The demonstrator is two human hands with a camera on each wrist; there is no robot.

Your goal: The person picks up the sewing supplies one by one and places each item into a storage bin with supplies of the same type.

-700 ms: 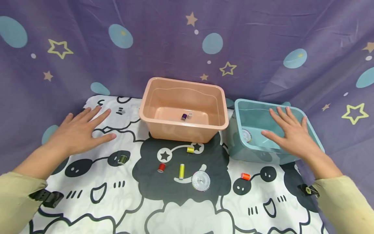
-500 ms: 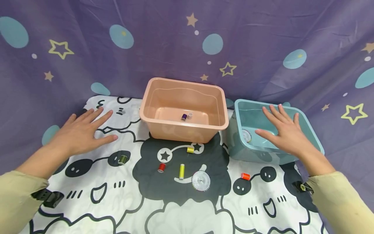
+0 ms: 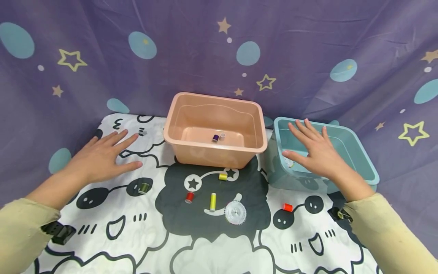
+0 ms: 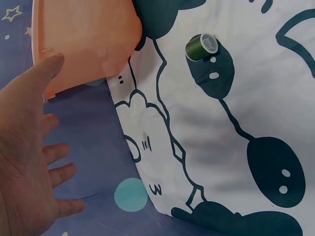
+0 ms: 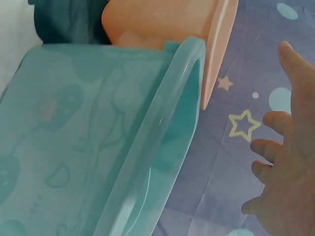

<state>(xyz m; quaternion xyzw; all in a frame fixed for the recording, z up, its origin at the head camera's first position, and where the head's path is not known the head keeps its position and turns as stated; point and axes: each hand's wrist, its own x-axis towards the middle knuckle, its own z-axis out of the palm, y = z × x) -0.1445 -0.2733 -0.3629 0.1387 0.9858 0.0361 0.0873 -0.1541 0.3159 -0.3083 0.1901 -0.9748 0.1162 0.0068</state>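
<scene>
At the cloth's (image 3: pixel 212 255) far right corner, one teal bin (image 3: pixel 284 177) with one partly hidden pin disc (image 3: pixel 289 163) is overhung by the right hand (image 3: pixel 316 152) (released, fingers spread). One green spool (image 3: pixel 143 188) is seen near the left hand (image 3: pixel 100 158), also released. Rightward are scattered one red spool (image 3: pixel 189 197), two yellow spools (image 3: pixel 213 202), one orange spool (image 3: pixel 288 207), a second pin disc (image 3: pixel 235 212). At the far edge, two small pieces (image 3: pixel 215 138) are held by one peach bin (image 3: pixel 212 155).

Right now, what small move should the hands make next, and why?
Perhaps lower the left hand toward the green spool: that hand is empty, the spool lies near it, and a purple spool sits in the peach bin.
</scene>
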